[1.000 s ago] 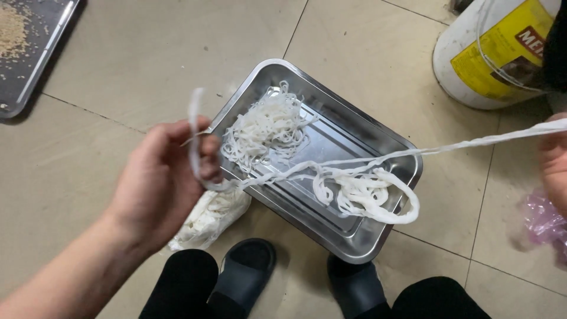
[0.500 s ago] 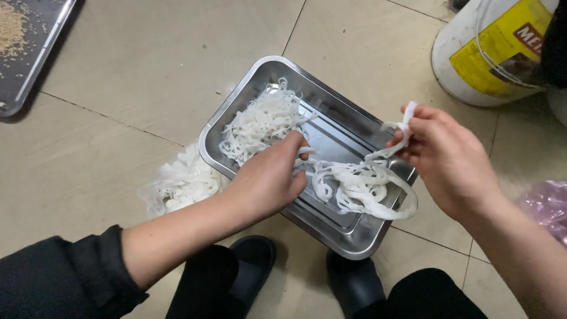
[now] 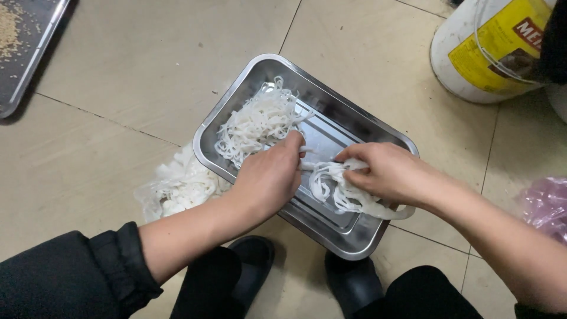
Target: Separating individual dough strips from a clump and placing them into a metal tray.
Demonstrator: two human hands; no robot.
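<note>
Over the rectangular stainless-steel tray (image 3: pixel 378 127) on the tiled floor, I see both of my hands working in the white strands. My left hand (image 3: pixel 269 177) sits at the tray's near-left rim, fingers curled and pinched on a thin white strand; how tightly they close I cannot tell, since the knuckles hide the tips. My right hand (image 3: pixel 387 171) lies just right of it, over the tray's middle, fingers bent down and gripping the looped bundle of wide white strands (image 3: pixel 342 192), which trails toward the tray's near-right rim. A second heap of finer white strands (image 3: pixel 257 121) rests in the tray's far-left part. Outside the tray, touching its left wall, lies a clear plastic bag of white strands (image 3: pixel 177 186). Beyond the tray's far-right corner stands a white bucket with a yellow label (image 3: pixel 484 50).
</note>
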